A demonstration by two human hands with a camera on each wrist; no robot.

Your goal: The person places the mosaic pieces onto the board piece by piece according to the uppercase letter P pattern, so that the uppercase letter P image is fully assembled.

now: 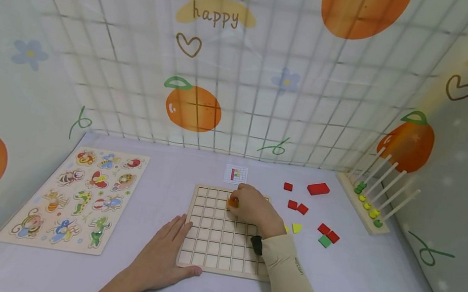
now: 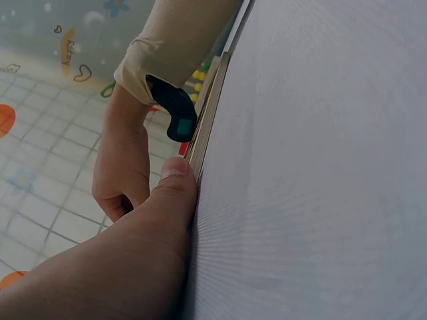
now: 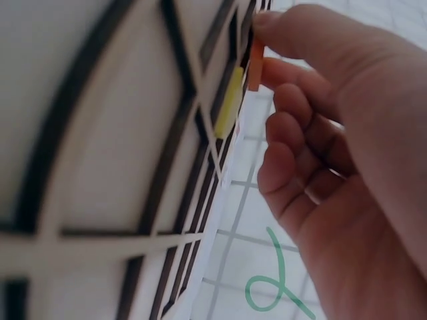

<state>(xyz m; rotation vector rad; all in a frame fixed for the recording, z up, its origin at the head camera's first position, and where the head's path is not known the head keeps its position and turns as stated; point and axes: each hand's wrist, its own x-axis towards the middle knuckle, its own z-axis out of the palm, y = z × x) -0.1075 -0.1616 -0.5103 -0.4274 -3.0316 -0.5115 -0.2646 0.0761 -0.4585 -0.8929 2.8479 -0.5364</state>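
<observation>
A wooden grid board lies flat on the table, divided into small square cells. My right hand is over its far part and pinches a small orange tile between thumb and index finger, the other fingers curled. Beside that tile, a yellow tile sits at a cell in the right wrist view. My left hand rests at the board's near left corner, fingers extended along the left side and thumb touching the near edge. In the left wrist view the thumb lies against the board's edge.
Behind the board lies a small pattern card. To the right are several red tiles, a red block, a yellow tile and a green tile. A peg stand is far right; an insect puzzle lies left.
</observation>
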